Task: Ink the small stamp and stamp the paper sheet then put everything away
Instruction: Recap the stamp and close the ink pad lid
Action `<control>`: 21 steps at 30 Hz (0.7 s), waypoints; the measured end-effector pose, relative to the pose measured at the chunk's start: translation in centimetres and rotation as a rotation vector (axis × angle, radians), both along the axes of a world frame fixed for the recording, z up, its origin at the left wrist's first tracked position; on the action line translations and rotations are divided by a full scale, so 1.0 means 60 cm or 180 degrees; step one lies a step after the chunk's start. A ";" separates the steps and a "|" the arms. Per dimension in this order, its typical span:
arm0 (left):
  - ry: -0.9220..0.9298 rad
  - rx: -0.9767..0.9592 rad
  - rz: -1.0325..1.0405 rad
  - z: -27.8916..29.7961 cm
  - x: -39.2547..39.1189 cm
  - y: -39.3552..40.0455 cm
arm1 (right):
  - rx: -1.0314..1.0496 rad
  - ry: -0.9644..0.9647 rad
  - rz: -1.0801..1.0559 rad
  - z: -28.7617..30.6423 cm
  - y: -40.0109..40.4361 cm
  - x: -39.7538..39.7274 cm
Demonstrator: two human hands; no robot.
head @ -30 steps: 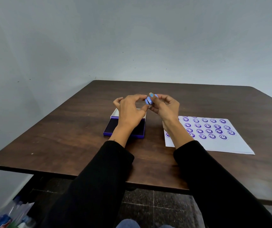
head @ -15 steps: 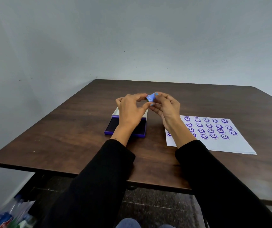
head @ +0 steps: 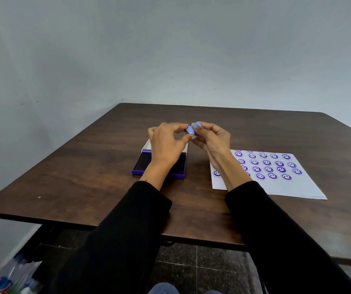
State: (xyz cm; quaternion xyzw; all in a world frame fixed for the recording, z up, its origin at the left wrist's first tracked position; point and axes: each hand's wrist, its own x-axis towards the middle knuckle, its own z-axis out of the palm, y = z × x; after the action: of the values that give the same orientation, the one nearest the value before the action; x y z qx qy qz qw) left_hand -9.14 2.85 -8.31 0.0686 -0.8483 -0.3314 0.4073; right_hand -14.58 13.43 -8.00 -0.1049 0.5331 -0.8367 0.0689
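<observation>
While above ink pad, both hands pinch small stamp between fingertips.

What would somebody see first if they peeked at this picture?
Probably the two hands meeting in the middle above the table, the left hand and right hand pinching a small blue stamp between their fingertips. Next, the white paper sheet on the right, covered with rows of purple smiley faces. Under the left hand lies an open purple ink pad.
</observation>
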 end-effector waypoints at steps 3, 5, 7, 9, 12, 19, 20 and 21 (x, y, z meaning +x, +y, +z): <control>-0.0017 -0.0011 -0.0012 -0.001 0.000 0.000 | 0.0175 0.0033 -0.0077 -0.002 -0.002 -0.002; -0.0040 -0.0036 -0.0022 -0.003 -0.003 0.000 | 0.0301 0.0105 -0.0161 -0.005 -0.002 -0.003; -0.0052 -0.0053 -0.0051 -0.004 -0.004 0.000 | 0.0389 0.0179 -0.0252 -0.006 -0.002 -0.002; -0.0054 -0.0042 -0.0071 -0.004 -0.004 0.001 | 0.0445 0.0220 -0.0328 -0.007 -0.001 0.000; -0.0067 -0.0005 -0.0091 -0.004 -0.001 0.003 | 0.0499 0.0283 -0.0403 -0.006 0.000 0.005; -0.0214 0.0122 -0.0233 0.002 0.005 0.002 | 0.1056 0.0781 -0.0995 -0.007 0.004 0.017; -0.0223 0.0203 -0.0290 0.004 0.006 -0.001 | 0.1202 0.0889 -0.1113 -0.006 0.005 0.018; -0.0205 0.0272 -0.0326 0.006 0.007 -0.004 | 0.1320 0.0969 -0.1202 -0.005 0.008 0.019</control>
State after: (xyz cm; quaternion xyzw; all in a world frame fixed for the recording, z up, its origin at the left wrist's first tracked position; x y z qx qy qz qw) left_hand -8.71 2.58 -7.98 0.0530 -0.8484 -0.3853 0.3591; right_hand -13.45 13.91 -8.28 -0.1118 0.7066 -0.6828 -0.1483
